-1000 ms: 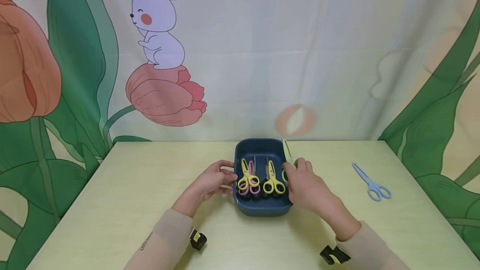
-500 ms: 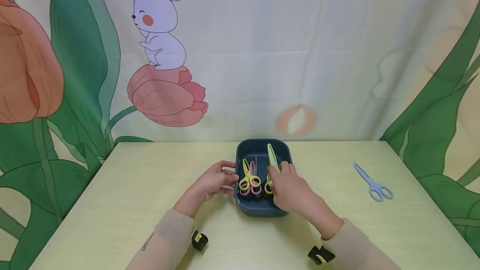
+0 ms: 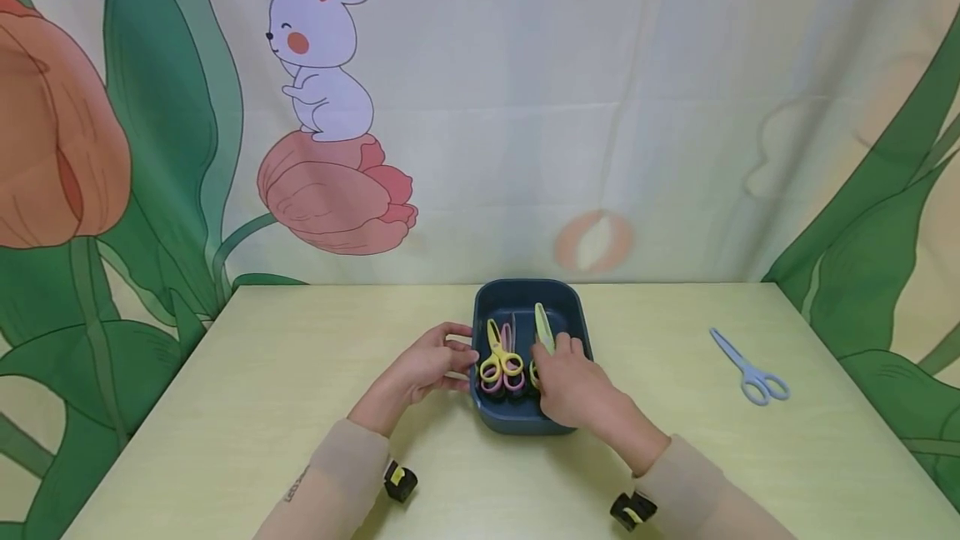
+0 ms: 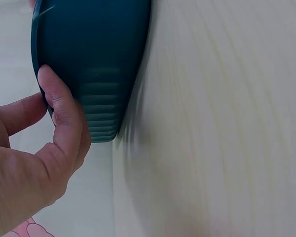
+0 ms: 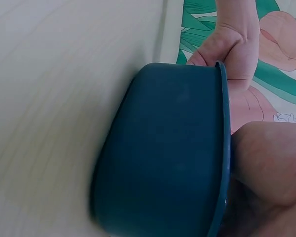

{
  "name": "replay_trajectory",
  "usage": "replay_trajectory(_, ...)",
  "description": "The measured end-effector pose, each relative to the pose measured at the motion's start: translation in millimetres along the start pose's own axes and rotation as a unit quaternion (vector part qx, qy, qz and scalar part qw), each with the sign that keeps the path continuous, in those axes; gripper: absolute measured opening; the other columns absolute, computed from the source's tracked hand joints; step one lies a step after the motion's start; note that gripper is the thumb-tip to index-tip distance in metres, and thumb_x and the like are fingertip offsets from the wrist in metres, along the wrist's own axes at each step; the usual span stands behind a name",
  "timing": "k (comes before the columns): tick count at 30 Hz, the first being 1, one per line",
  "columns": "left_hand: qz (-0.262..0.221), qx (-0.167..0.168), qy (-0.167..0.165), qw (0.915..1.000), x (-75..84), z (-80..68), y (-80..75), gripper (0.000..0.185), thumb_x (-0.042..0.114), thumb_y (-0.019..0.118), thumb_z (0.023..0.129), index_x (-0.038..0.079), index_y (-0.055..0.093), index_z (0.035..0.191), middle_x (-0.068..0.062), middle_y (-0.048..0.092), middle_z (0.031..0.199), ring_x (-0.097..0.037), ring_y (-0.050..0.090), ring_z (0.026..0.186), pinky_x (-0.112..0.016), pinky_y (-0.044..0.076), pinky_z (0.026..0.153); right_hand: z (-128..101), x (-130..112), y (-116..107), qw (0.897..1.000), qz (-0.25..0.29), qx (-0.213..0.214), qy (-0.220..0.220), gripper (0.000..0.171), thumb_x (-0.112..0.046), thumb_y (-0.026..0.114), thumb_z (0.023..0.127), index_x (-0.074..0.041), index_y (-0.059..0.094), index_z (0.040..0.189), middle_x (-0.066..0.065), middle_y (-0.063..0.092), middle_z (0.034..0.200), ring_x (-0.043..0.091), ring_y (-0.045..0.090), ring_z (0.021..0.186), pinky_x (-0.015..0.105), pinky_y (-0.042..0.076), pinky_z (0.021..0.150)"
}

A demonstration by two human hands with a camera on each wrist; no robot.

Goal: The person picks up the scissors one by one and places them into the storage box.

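A dark blue plastic bin (image 3: pixel 525 421) stands on the table. My left hand (image 3: pixel 431 363) pinches its left rim; in the left wrist view the thumb is at the rim and the fingers (image 4: pixel 64 111) lie along the outer wall. Inside, light green scissors (image 3: pixel 543 327) are in the grip of my right hand (image 3: pixel 573 382), blades pointing away and handles hidden under the fingers. Yellow scissors (image 3: pixel 492 340) lie on pink scissors (image 3: pixel 506 332) in the left half. Another yellow handle peeks out beside my right fingers. The right wrist view shows mainly the bin's outer wall (image 5: pixel 163 153).
Light blue scissors (image 3: pixel 750 373) lie on the table (image 3: pixel 660 315) to the right of the bin. A printed cloth (image 3: pixel 480 148) with a rabbit and tulips hangs behind the table's far edge.
My right hand has carried the light green scissors leftward over the bin's right rim and lowered them inside, covering the right-hand yellow scissors. The left hand has kept its hold on the bin.
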State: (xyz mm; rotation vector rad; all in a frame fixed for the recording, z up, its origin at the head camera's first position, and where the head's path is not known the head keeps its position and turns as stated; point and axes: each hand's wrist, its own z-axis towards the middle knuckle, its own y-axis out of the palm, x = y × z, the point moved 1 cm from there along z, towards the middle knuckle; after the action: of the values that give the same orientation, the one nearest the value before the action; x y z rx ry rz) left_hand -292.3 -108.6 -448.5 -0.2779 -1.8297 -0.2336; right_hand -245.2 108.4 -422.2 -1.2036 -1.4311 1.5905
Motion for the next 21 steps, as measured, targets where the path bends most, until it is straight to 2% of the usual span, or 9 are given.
replay_trajectory(8,-0.001,0.002,0.000,1.0000,-0.3,1.4,0.4,0.050,-0.002,0.059,0.100,-0.003,0.039,0.146,-0.018,0.054,0.112,-0.022,0.061,0.081,-0.036,0.059,0.068,5.0,0.7,4.9,1.000,0.008,-0.026,0.008,0.038,-0.012,0.067,0.097,0.000,0.056,0.131,0.024,0.048,0.115,0.036,0.045,0.103,0.045,0.051,0.075)
replay_trajectory(16,0.000,0.000,0.002,1.0000,-0.6,1.4,-0.3,0.049,-0.002,0.059,0.100,-0.002,0.040,0.145,-0.017,0.054,0.112,-0.022,0.061,0.081,-0.038,0.060,0.071,10.0,1.9,6.4,0.998,0.004,-0.056,0.025,0.042,-0.015,0.067,0.099,0.000,0.055,0.136,0.026,0.048,0.122,0.037,0.046,0.111,0.049,0.051,0.086)
replay_trajectory(21,0.005,-0.002,0.004,1.0000,-1.3,1.3,-1.1,0.049,-0.001,0.060,0.100,-0.002,0.040,0.145,-0.018,0.053,0.115,-0.023,0.061,0.082,-0.039,0.060,0.072,10.2,2.9,5.2,0.998,0.012,-0.062,0.027,0.036,-0.015,0.066,0.100,-0.001,0.058,0.132,0.025,0.051,0.121,0.038,0.049,0.111,0.051,0.051,0.089)
